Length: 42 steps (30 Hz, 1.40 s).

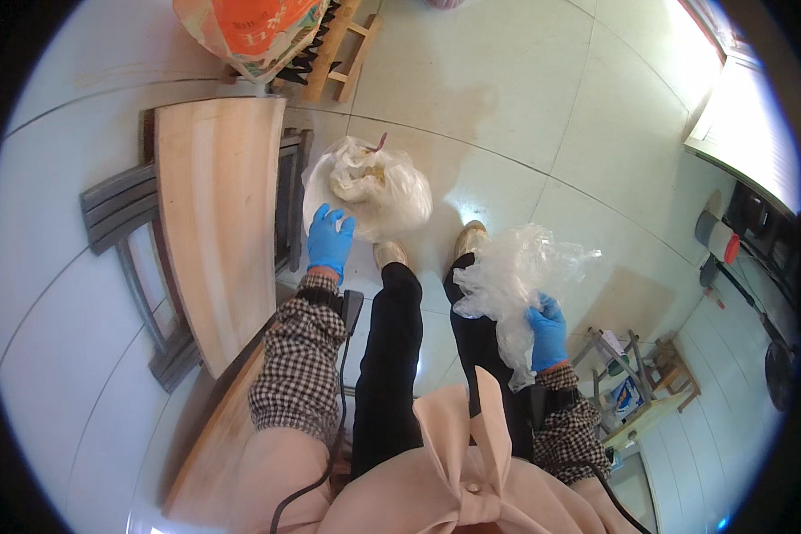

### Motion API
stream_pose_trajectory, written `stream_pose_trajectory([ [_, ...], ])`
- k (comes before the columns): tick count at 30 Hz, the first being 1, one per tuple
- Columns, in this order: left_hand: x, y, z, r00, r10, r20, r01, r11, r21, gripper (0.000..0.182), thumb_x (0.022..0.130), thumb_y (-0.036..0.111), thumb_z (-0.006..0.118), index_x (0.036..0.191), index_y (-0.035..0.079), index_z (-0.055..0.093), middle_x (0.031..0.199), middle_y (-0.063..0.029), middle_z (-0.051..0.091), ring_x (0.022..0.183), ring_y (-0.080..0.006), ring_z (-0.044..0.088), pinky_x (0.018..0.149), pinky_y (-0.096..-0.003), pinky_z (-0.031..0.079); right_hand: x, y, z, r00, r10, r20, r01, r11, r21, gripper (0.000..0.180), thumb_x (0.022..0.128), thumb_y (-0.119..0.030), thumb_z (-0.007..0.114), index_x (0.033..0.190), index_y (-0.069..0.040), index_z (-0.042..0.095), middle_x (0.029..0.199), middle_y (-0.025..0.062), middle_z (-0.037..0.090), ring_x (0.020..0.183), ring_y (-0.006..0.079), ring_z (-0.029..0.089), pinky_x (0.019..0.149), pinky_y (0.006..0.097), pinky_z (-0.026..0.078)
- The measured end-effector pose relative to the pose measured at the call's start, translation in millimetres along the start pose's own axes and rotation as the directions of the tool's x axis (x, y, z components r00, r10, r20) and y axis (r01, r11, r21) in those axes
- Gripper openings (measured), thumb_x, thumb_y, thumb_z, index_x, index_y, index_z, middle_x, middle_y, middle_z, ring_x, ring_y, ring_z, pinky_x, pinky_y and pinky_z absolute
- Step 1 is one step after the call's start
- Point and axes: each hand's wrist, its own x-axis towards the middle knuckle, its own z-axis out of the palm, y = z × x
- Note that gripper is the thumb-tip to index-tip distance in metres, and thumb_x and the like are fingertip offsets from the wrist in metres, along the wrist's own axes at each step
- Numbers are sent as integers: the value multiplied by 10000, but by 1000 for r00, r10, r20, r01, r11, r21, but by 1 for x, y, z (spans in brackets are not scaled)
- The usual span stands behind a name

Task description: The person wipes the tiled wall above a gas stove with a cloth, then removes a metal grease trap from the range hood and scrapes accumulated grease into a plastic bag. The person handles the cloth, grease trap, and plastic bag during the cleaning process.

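Note:
My right hand [547, 332], in a blue glove, grips a crumpled clear plastic bag [517, 274] that hangs in front of my right leg. Also gloved in blue, my left hand [330, 243] has its fingers apart and slightly bent, with nothing seen in them. Just beyond its fingertips is a whitish, bunched plastic bag [407, 190] with a dark reddish strip [379, 143] at its top. Something yellowish shows in the bag's folds, but I cannot tell what it is. Whether the left fingertips touch the bag is unclear.
To the left stands a pale wooden board [220, 227] beside a grey wooden chair frame [120, 207]. A printed orange sack [253, 33] and a wooden rack [340, 57] are at the upper left. Small stools [624, 364] stand at the right by the tiled wall.

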Motion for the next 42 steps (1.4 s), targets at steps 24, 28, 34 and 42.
stream_pose_trajectory([
  [24, 21, 9, -28, 857, -364, 365, 512, 684, -519, 416, 870, 443, 550, 1006, 68, 669, 966, -38, 643, 879, -128, 533, 800, -275, 397, 8, -17, 22, 999, -41, 23, 40, 997, 67, 306, 834, 30, 549, 1135, -22, 560, 1026, 13, 598, 917, 101, 537, 810, 230, 426],
  [28, 29, 10, -48, 826, -382, 415, 563, 592, -577, 465, 873, 482, 528, 857, 46, 687, 836, -49, 659, 765, -131, 561, 711, -254, 420, 8, -21, 26, 996, -67, 64, 64, 997, 46, 303, 843, 20, 559, 1145, -1, 547, 1057, 36, 599, 955, 125, 548, 850, 246, 435],
  [34, 3, 39, -99, 833, -296, 468, 507, 65, -860, 402, 904, 425, 518, 697, 85, 574, 744, -56, 612, 722, -179, 591, 654, -324, 492, 5, -38, 46, 986, -105, 127, 99, 994, 51, 317, 843, 25, 544, 1159, -8, 541, 1059, 24, 589, 938, 113, 539, 837, 239, 434],
  [42, -119, 107, -217, 947, -114, 300, 280, -164, -946, 492, 939, 447, 419, 1244, 67, 487, 1190, -126, 567, 1082, -261, 545, 921, -392, 445, 1, -89, 148, 810, -291, 509, 405, 905, -127, 470, 819, -74, 607, 1270, -38, 479, 1131, 87, 574, 992, 146, 536, 862, 280, 440],
])
